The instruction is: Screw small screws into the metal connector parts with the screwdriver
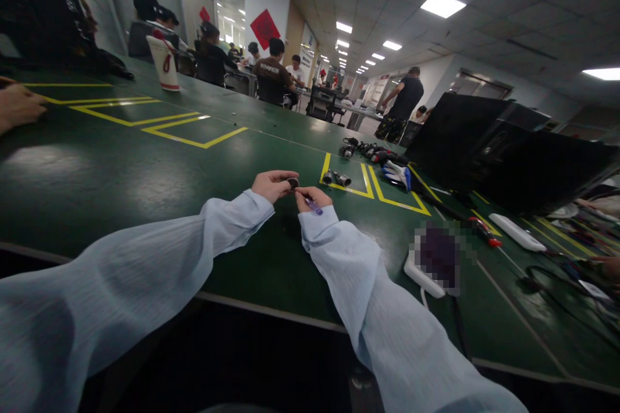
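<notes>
Near the middle of the green table, my left hand [271, 186] pinches a small round metal part [292, 183] with a dark face. My right hand [312, 197] is closed around a small screwdriver with a clear purple handle [314, 208]. Its tip end points toward the round part, and the fingers hide whether the two touch. Beyond my right hand, two cylindrical metal fittings [338, 178] lie inside a yellow tape outline.
Dark cables and fittings [368, 150] and a blue-white glove [398, 174] lie farther right. A red-black screwdriver [485, 231], a white power strip [516, 232] and black monitors [489, 142] are on the right. A cup [163, 63] and another person's hand [19, 108] are at left.
</notes>
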The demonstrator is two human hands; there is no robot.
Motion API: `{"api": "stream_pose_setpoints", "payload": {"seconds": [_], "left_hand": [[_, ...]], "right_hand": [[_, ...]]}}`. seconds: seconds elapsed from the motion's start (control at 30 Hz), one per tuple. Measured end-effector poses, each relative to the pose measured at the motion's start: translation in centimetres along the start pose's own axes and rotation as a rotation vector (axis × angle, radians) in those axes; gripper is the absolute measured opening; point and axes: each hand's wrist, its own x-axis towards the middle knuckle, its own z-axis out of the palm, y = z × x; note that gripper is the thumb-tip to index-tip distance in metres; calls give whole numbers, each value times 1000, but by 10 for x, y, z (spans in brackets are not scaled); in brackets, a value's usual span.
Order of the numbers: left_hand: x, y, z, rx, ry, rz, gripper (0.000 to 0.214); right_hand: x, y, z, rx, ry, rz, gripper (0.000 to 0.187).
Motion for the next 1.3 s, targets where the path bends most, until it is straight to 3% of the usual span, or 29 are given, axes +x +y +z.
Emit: {"api": "stream_pose_setpoints", "payload": {"seconds": [0.27,0.73,0.83,0.93,0.97,1.13,1.3], "left_hand": [[2,0,0,-1,12,-6,30],[-6,8,6,31,36,-21,22],[-4,6,5,23,55,-44,21],[0,4,2,-27,80,-93,18],[2,4,1,-47,86,-109,18],[11,4,-6,-113,95,-159,12],[15,3,-10,-150,103,-186,7]], "right_hand": [[-1,-1,0,-26,57,-31,22],[1,-2,-3,9,9,43,22],[6,-3,-8,147,-36,180,17],[12,-7,-16,465,-269,495,5],[13,-9,-17,515,-330,551,9],[13,-25,-18,525,-511,672,22],[11,-33,-19,462,-516,739,25]]}}
